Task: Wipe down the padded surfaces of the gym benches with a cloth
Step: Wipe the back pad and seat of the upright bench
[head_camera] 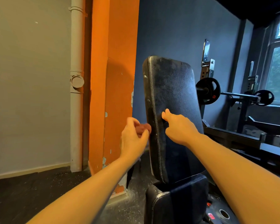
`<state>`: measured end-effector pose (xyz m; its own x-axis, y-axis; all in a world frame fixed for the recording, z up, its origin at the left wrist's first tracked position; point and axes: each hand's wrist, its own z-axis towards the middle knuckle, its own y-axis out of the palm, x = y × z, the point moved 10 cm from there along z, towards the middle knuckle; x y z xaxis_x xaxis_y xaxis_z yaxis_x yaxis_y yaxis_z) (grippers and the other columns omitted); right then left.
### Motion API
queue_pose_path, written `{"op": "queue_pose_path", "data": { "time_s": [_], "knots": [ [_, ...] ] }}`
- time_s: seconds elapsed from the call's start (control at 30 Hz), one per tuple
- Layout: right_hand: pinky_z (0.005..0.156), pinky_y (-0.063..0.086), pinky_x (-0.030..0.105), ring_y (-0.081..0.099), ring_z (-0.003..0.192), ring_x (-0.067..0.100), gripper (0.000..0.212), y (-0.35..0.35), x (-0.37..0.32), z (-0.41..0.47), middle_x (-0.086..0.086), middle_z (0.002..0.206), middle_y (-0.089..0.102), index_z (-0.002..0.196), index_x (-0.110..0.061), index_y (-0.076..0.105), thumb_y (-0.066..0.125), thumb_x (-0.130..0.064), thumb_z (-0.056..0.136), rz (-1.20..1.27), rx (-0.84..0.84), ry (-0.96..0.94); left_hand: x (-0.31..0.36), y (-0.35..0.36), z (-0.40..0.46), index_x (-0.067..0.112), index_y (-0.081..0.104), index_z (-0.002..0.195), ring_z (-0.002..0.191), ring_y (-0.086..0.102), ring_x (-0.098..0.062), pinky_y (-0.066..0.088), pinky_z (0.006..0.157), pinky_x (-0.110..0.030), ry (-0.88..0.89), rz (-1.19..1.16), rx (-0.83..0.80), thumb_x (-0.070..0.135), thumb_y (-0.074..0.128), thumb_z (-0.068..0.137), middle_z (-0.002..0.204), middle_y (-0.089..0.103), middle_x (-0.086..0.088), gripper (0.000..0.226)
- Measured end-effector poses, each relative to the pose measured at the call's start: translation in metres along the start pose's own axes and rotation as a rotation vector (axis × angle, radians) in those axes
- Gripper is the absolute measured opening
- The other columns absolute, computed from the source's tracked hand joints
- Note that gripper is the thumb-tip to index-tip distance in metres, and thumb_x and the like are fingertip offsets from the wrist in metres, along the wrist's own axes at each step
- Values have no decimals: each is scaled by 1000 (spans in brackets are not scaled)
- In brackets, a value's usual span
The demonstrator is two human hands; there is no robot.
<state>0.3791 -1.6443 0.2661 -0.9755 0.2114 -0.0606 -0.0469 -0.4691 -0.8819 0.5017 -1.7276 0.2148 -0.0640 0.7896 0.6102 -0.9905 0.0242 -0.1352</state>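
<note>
My left hand (133,135) sits at centre frame, just left of the backrest pad (171,101). Its fingers are curled around a small reddish bundle (144,128), which I judge to be the cloth; it is blurred, so I cannot confirm this. The bundle lies against or just beside the pad's left side edge; I cannot tell which.

My right hand (178,126) rests on the front face of the pad, low and left of its middle. The fingers are extended and hold nothing; whether they press or only touch is not visible.

The pad stands nearly upright. Its long axis runs from the seat cushion (176,202) at lower centre up to the rounded top at upper centre. The upper face shows a dull, dusty film.

The left hand is the nearer one to the stitched side edge; the right hand is on the face. The uncleaned area lies above both hands, so I judge the coming stroke must travel along the long axis, upward.

A barbell (233,94) rests on a rack at right.
</note>
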Motion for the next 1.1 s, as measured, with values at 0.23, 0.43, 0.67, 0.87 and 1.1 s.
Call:
{"op": "queue_pose_path", "data": {
  "time_s": [0.23,0.43,0.67,0.87,1.1],
  "knots": [
    [87,42,41,48,121,35,55,1,2,1,8,152,34,147,-12,31,44,-8,94,-18,-8,20,34,23,-5,17,61,89,84,55,-3,43,68,-14,118,-67,108,-6,65,76,95,59,2,26],
    [98,42,44,43,131,35,58,5,4,1,4,161,19,151,-15,25,44,-10,96,-16,-28,30,0,13,-27,20,59,81,78,55,-7,42,64,-22,64,2,-37,-3,65,76,85,57,7,25],
    [88,43,41,50,120,35,50,4,5,2,8,152,36,144,-14,35,45,-8,95,9,-14,13,30,20,3,11,67,114,116,52,-9,40,101,-25,82,-104,122,21,50,93,124,62,-1,28],
    [88,48,41,53,119,34,51,4,6,0,8,150,39,146,-15,32,46,-9,97,40,-14,28,-7,24,-52,21,59,84,90,53,-2,39,74,-8,25,38,-181,14,73,82,94,56,10,16],
    [75,42,35,55,110,32,47,1,5,-2,9,140,47,140,-15,37,47,-8,95,34,7,24,44,4,7,12,62,87,90,53,-9,43,77,-18,130,-66,141,5,70,81,96,59,1,12]
  ]
}}
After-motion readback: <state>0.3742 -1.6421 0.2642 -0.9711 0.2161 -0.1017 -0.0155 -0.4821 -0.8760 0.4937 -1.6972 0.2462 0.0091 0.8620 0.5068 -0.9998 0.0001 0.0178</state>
